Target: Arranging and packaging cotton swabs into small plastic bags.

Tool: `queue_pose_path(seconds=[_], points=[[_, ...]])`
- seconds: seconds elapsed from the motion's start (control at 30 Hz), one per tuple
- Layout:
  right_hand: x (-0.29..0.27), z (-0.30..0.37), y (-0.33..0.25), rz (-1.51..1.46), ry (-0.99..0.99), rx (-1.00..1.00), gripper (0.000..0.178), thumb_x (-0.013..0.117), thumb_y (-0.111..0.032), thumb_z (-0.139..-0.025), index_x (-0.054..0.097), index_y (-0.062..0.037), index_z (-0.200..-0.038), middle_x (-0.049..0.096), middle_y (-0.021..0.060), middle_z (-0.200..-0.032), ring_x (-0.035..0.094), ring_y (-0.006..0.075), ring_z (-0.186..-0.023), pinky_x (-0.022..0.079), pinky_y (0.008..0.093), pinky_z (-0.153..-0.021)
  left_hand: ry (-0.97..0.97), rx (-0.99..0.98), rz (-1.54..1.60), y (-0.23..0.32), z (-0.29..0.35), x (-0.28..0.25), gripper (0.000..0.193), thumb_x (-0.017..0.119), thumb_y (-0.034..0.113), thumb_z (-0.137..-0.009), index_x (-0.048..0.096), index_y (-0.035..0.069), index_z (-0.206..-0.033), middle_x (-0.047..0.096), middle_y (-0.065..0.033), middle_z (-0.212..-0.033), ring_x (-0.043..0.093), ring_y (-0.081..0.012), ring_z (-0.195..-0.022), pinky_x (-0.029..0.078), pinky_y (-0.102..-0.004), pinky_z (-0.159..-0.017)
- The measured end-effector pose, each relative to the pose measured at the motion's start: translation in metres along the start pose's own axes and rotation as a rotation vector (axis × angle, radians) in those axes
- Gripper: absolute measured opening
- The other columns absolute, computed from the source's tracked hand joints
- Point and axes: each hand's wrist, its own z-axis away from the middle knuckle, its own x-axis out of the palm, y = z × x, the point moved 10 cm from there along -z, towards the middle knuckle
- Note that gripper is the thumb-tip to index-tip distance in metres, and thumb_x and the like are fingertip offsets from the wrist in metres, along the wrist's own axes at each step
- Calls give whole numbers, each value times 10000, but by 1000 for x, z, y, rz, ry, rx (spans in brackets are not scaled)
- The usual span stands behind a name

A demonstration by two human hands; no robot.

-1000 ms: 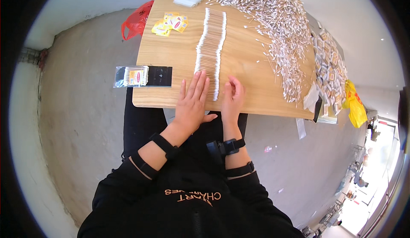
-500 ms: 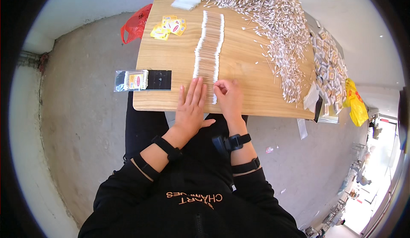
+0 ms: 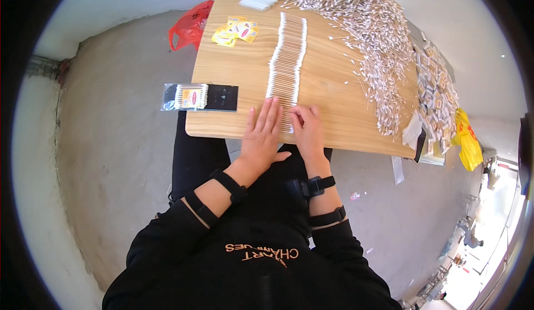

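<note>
Blk long-slv. top, sleeves plain blk, ending approx. mid-forearm; orange lettering across chest, upside down from this angle. Blk trousers. L hand & R hand bare. L arm: blk L wrist strap w/ small blk block, plus L forearm strap, also blk, nr cuff. R arm: blk R wrist strap w/ boxy dk module, plus blk R forearm strap.

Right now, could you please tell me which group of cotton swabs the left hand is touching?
The narrow, orderly row of swabs, partly under the left hand; the jumbled heap at right and the clear packet at left lie untouched.
</note>
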Motion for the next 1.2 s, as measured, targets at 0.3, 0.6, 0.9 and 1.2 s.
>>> queue_pose_path(seconds=[0.3, 0.6, 0.9, 1.2], points=[[3, 3, -5, 92, -26, -15, 31, 627, -124, -850, 636, -98, -864, 533, 104, -822, 574, 300, -730, 460, 391, -623, 4, -1, -3, -4, 5, -1, 1146, 745, 586, -604, 265, -36, -1438, 146, -172, -1549, 114, -284, -1449, 116, -470, -1159], [8, 18, -13, -7, 55, 3, 81, 607, -123, -874, 621, -56, -916, 541, 120, -888, 581, 278, -766, 473, 365, -652, -46, -9, -17, -5, 14, -1, 1168, 732, 593, -627, 204, -32, -1460, 140, -177, -1550, 109, -285, -1449, 112, -468, -1159], [24, 37, 4, -528, 304, 242, 397, 362, -302, -982, 485, 15, -1185, 443, 166, -1204, 343, 284, -1198, 243, 392, -1060, -54, 17, -71, -11, 19, 6, 1205, 786, 525, -602, 161, -54, -1454, 140, -233, -1532, 124, -348, -1437, 117, -446, -1163], [63, 28, -48, -456, 143, 58, 380, 405, -280, -961, 458, -1, -1213, 422, 173, -1219, 354, 304, -1193, 253, 398, -1062, 13, -56, -228, -48, 31, 7, 1189, 797, 439, -608, 134, -60, -1459, 113, -238, -1540, 86, -359, -1445, 67, -428, -1172]])
